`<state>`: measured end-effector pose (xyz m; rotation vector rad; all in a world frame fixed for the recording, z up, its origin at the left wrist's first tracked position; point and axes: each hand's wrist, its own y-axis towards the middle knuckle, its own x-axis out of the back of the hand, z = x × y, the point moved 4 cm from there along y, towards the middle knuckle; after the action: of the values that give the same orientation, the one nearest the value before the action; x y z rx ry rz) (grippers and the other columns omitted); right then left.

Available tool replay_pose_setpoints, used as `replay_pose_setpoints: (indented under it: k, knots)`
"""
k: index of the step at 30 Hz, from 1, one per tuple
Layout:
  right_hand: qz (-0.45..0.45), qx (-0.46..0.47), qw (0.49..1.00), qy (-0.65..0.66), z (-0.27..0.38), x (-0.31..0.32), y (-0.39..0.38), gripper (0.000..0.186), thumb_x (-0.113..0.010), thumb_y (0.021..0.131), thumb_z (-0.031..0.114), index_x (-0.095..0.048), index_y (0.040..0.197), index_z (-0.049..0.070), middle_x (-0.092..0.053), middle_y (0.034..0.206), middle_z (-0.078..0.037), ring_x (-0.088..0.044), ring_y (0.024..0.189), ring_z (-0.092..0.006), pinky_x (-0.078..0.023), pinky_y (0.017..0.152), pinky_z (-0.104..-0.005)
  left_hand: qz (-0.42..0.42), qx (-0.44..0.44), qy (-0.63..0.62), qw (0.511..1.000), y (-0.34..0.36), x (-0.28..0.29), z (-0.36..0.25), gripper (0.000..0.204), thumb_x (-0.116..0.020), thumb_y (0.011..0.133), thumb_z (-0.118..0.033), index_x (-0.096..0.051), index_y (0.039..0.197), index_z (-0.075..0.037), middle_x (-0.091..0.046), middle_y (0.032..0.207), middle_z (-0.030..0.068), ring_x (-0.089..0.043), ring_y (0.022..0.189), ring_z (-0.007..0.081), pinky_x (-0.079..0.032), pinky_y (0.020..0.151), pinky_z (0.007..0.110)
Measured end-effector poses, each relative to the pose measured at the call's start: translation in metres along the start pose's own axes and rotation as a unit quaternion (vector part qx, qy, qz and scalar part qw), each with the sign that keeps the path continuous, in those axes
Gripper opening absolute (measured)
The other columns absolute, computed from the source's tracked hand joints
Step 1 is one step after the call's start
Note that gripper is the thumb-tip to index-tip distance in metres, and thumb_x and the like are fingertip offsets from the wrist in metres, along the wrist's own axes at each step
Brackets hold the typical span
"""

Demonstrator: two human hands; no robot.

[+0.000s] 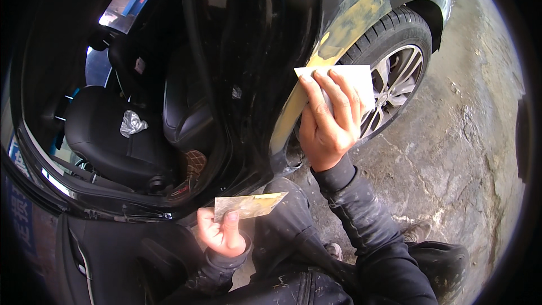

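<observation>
White sheet (363, 79), touching or just over the yellow-patched panel (333, 48) (cannot tell), held by slightly spread fingers of the right hand (330, 130). Smeared plate (251, 205), pinched in the left hand (223, 238), fingers curled. Inside the car (254, 51), crumpled silver wrapper (133, 123) on a black seat (104, 135).

Your head camera looks down past your lap (288, 243) to the car (353, 20).

It is the left one of two and sees things the right way up. Your lap is nearest, and your left hand (223, 237) and right hand (330, 127) are close too. It looks into the car on the left and sees the wheel (390, 91) and floor (468, 135) on the right. The wide, round lens bends straight edges, and the corners go black.
</observation>
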<state>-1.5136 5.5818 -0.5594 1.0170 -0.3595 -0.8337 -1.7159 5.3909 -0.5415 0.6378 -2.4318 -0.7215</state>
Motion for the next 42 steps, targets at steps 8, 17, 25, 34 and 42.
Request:
replay_pose_setpoints:
  k: [8,17,25,34,42]
  knots:
    - [0.084,0.016,0.996,0.04,0.002,0.018,-0.011,0.045,-0.076,0.075,-0.006,-0.084,0.117,0.009,-0.079,0.118,-0.009,-0.072,0.12,-0.0306,-0.049,0.109,-0.0452,0.024,-0.003,0.009,1.0,-0.006,-0.003,0.0,0.026,-0.073,0.106,-0.016,-0.054,0.103,0.002,-0.069,0.095,0.0071,-0.057,0.086,0.0079,-0.047,0.084,0.025]
    - [0.115,0.247,0.961,-0.057,-0.045,0.038,0.038,0.028,-0.071,0.094,0.022,-0.086,0.115,0.033,-0.079,0.13,0.005,-0.071,0.129,-0.0208,-0.039,0.118,-0.046,0.038,0.025,0.001,0.999,-0.014,-0.003,-0.01,0.027,-0.074,0.105,-0.017,-0.055,0.104,0.001,-0.069,0.095,0.0066,-0.057,0.084,0.0076,-0.048,0.082,0.025]
    - [0.148,0.312,0.938,-0.016,-0.057,0.029,0.062,0.031,-0.073,0.089,0.022,-0.084,0.116,0.031,-0.077,0.131,0.007,-0.069,0.133,-0.0194,-0.043,0.119,-0.0468,0.05,0.008,0.034,0.998,-0.011,-0.002,-0.009,0.03,-0.075,0.105,-0.02,-0.055,0.102,0.001,-0.069,0.092,0.0068,-0.057,0.082,0.0076,-0.048,0.079,0.025]
    - [0.155,0.314,0.937,0.002,-0.062,0.023,0.067,0.033,-0.076,0.084,0.021,-0.085,0.114,0.032,-0.078,0.13,0.008,-0.068,0.134,-0.0204,-0.04,0.121,-0.0463,0.067,0.041,0.027,0.997,-0.014,-0.007,-0.004,0.024,-0.078,0.103,-0.014,-0.059,0.1,0.0,-0.074,0.091,0.0076,-0.061,0.079,0.0069,-0.05,0.071,0.025]
    - [0.11,0.285,0.952,0.009,-0.072,0.012,0.05,0.033,-0.076,0.083,0.023,-0.086,0.111,0.036,-0.078,0.13,0.011,-0.068,0.133,-0.0168,-0.039,0.119,-0.0441,0.086,0.048,0.018,0.995,-0.011,-0.021,-0.001,0.023,-0.078,0.103,-0.014,-0.059,0.102,0.0,-0.074,0.091,0.0078,-0.062,0.079,0.0068,-0.05,0.07,0.025]
